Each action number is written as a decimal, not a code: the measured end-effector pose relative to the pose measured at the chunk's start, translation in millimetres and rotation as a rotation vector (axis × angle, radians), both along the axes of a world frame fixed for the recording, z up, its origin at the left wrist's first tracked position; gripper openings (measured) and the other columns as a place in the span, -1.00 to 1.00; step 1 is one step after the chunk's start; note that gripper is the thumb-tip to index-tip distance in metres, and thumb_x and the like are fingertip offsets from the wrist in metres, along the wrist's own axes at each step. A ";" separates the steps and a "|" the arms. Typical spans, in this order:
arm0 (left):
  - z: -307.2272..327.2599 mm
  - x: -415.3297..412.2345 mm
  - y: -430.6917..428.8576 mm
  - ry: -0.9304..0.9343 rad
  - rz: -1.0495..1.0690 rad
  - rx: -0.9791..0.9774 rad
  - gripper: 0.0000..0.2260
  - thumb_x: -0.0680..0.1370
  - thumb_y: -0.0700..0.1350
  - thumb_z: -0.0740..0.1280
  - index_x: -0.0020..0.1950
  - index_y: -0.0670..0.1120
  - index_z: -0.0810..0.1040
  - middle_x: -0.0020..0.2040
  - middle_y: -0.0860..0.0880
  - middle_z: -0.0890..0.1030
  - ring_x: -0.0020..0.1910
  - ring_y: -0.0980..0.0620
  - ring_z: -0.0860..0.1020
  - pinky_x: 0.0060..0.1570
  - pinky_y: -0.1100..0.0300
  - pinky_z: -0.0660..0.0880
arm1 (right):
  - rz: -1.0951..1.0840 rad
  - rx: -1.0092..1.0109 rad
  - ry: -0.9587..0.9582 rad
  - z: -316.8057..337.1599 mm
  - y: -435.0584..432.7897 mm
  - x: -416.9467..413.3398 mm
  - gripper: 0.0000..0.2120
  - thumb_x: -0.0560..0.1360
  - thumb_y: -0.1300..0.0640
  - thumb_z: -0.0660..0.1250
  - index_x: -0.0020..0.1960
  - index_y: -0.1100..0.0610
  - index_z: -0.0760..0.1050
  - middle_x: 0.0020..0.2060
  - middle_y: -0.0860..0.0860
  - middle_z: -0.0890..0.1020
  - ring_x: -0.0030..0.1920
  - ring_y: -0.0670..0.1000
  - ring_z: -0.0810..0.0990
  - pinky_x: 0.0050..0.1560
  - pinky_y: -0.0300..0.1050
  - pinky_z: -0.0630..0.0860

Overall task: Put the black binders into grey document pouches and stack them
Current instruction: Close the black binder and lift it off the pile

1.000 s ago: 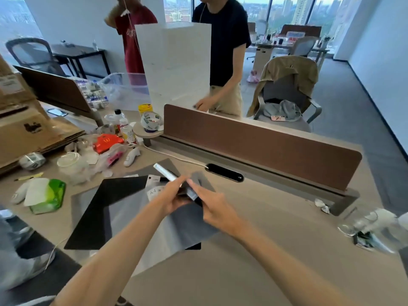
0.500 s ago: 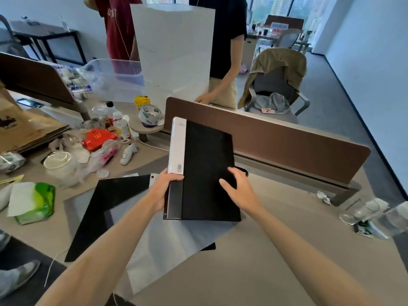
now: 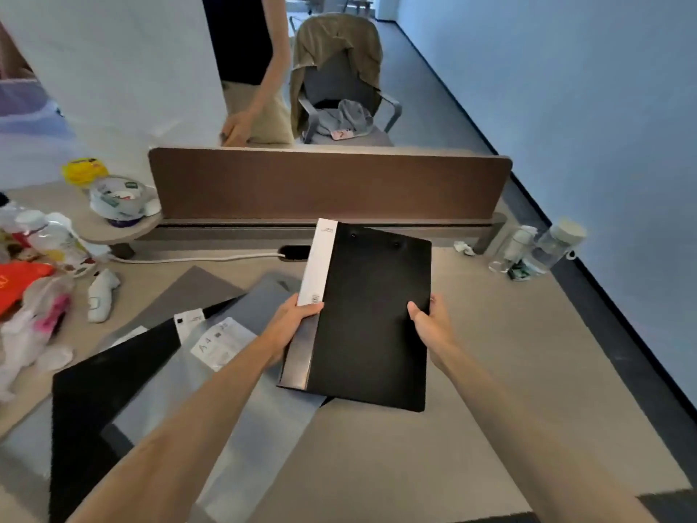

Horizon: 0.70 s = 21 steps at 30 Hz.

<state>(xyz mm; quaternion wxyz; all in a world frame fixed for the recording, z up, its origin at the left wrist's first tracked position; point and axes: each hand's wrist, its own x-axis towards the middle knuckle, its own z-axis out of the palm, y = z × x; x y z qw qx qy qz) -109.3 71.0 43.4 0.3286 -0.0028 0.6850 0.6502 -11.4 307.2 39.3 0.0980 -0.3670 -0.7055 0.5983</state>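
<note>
A black binder [image 3: 371, 318] with a white label strip along its spine is held flat above the desk. My left hand [image 3: 292, 326] grips its spine edge and my right hand [image 3: 430, 322] grips its right edge. Under and to the left of it lie grey document pouches [image 3: 241, 375], overlapping, one with a white A4 label. Another black binder [image 3: 102, 386] lies at the lower left, partly under a pouch.
A brown divider panel [image 3: 324, 183] runs across the back of the desk [image 3: 471, 428]. Clutter of bags, bottles and a tape roll [image 3: 117, 200] fills the left side. Clear bottles [image 3: 535, 247] stand at the right. A person [image 3: 256, 107] stands behind the divider beside a chair [image 3: 339, 77].
The binder went from edge-on in my hands to face-up, then shifted right and lower over the desk. My view tilted down and to the right.
</note>
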 end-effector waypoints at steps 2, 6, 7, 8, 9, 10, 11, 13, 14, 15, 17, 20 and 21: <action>-13.2 11.7 34.7 -0.005 -0.027 -0.027 -0.67 0.49 -0.12 0.38 0.22 -0.08 0.42 0.16 -0.11 0.59 0.07 -0.06 0.59 0.09 0.04 0.52 | -0.049 0.019 -0.017 -10.6 26.0 27.9 -0.74 0.55 0.20 0.26 0.22 0.08 0.38 0.15 0.00 0.56 0.13 0.01 0.54 0.17 -0.09 0.47; -32.8 33.6 103.1 0.001 -0.019 -0.136 -0.67 0.48 -0.21 0.39 0.21 -0.17 0.42 0.12 -0.11 0.57 0.01 -0.05 0.55 -0.02 0.10 0.46 | -0.103 0.069 -0.088 -25.0 78.1 72.5 -0.69 0.54 0.20 0.26 0.27 0.07 0.39 0.16 0.01 0.56 0.16 0.02 0.54 0.17 -0.10 0.46; -36.3 40.1 117.6 0.011 -0.019 -0.177 -0.70 0.48 -0.23 0.39 0.18 -0.18 0.43 0.09 -0.12 0.57 -0.02 -0.06 0.54 -0.06 0.09 0.46 | -0.110 0.074 -0.108 -28.3 89.4 81.0 -0.69 0.54 0.19 0.26 0.28 0.07 0.38 0.17 0.01 0.56 0.17 0.02 0.53 0.17 -0.11 0.45; -40.6 48.2 134.7 0.003 -0.032 -0.205 -0.74 0.49 -0.23 0.38 0.14 -0.18 0.45 0.08 -0.13 0.57 -0.04 -0.06 0.54 -0.08 0.08 0.47 | -0.121 0.078 -0.131 -33.2 104.2 90.1 -0.67 0.55 0.18 0.26 0.30 0.07 0.38 0.19 0.01 0.56 0.19 0.04 0.52 0.19 -0.11 0.43; -43.1 56.8 151.1 -0.008 -0.053 -0.230 -0.78 0.50 -0.23 0.38 0.10 -0.16 0.45 0.07 -0.14 0.58 -0.05 -0.07 0.55 -0.10 0.07 0.49 | -0.129 0.092 -0.157 -39.2 119.0 97.1 -0.64 0.55 0.18 0.25 0.33 0.07 0.36 0.22 0.01 0.54 0.24 0.05 0.50 0.23 -0.10 0.41; -47.0 63.3 165.2 -0.009 -0.070 -0.260 -0.83 0.50 -0.22 0.37 0.06 -0.15 0.47 0.06 -0.14 0.59 -0.06 -0.07 0.56 -0.09 0.04 0.51 | -0.132 0.107 -0.184 -45.2 132.9 102.2 -0.61 0.56 0.17 0.25 0.37 0.07 0.34 0.26 0.01 0.52 0.29 0.07 0.47 0.28 -0.06 0.38; -50.2 68.8 179.3 0.010 -0.088 -0.297 -0.89 0.51 -0.20 0.37 0.01 -0.13 0.49 0.05 -0.15 0.60 -0.06 -0.09 0.58 -0.08 0.03 0.52 | -0.130 0.118 -0.214 -50.4 146.0 105.7 -0.58 0.56 0.17 0.24 0.41 0.07 0.31 0.31 0.02 0.48 0.34 0.08 0.43 0.34 -0.02 0.35; -56.4 74.7 207.3 0.056 -0.113 -0.367 -0.85 0.52 -0.17 0.35 0.06 -0.17 0.53 0.09 -0.18 0.63 -0.01 -0.12 0.61 -0.09 0.09 0.51 | -0.123 0.126 -0.258 -62.2 171.4 108.7 -0.53 0.56 0.17 0.24 0.44 0.08 0.25 0.37 0.03 0.42 0.39 0.12 0.38 0.41 0.06 0.32; -58.7 76.7 219.7 0.063 -0.115 -0.407 -0.78 0.53 -0.17 0.34 0.15 -0.20 0.52 0.12 -0.17 0.62 0.05 -0.13 0.60 -0.08 0.12 0.49 | -0.107 0.135 -0.278 -67.7 183.0 108.2 -0.51 0.55 0.17 0.25 0.44 0.08 0.21 0.40 0.04 0.39 0.41 0.13 0.35 0.42 0.09 0.31; -61.6 78.3 231.3 0.065 -0.112 -0.437 -0.73 0.54 -0.17 0.32 0.22 -0.21 0.49 0.15 -0.16 0.60 0.10 -0.14 0.58 -0.05 0.14 0.47 | -0.080 0.163 -0.302 -73.4 193.4 105.7 -0.47 0.54 0.15 0.26 0.46 0.08 0.17 0.43 0.05 0.35 0.43 0.13 0.32 0.44 0.11 0.28; -72.0 79.3 247.6 0.042 -0.112 -0.446 -0.66 0.53 -0.22 0.29 0.30 -0.21 0.43 0.23 -0.15 0.56 0.17 -0.15 0.54 0.06 0.14 0.44 | -0.007 0.225 -0.362 -82.2 213.3 97.2 -0.38 0.53 0.13 0.30 0.50 0.07 0.10 0.48 0.05 0.25 0.48 0.13 0.23 0.47 0.12 0.21; -122.3 66.7 258.5 0.002 -0.169 -0.451 -0.49 0.45 -0.07 0.31 0.39 -0.02 0.34 0.34 -0.04 0.49 0.24 -0.11 0.49 0.25 -0.01 0.44 | 0.088 0.256 -0.410 -89.5 237.4 81.4 -0.39 0.50 0.16 0.35 0.48 0.06 0.19 0.46 0.09 0.24 0.46 0.12 0.24 0.47 0.08 0.23; -120.5 68.4 261.4 -0.023 -0.189 -0.467 -0.48 0.44 -0.03 0.30 0.39 0.02 0.33 0.34 -0.03 0.49 0.23 -0.08 0.49 0.24 -0.09 0.46 | 0.110 0.285 -0.434 -90.5 241.4 77.4 -0.42 0.49 0.15 0.36 0.46 0.05 0.24 0.45 0.09 0.24 0.45 0.12 0.25 0.45 0.07 0.25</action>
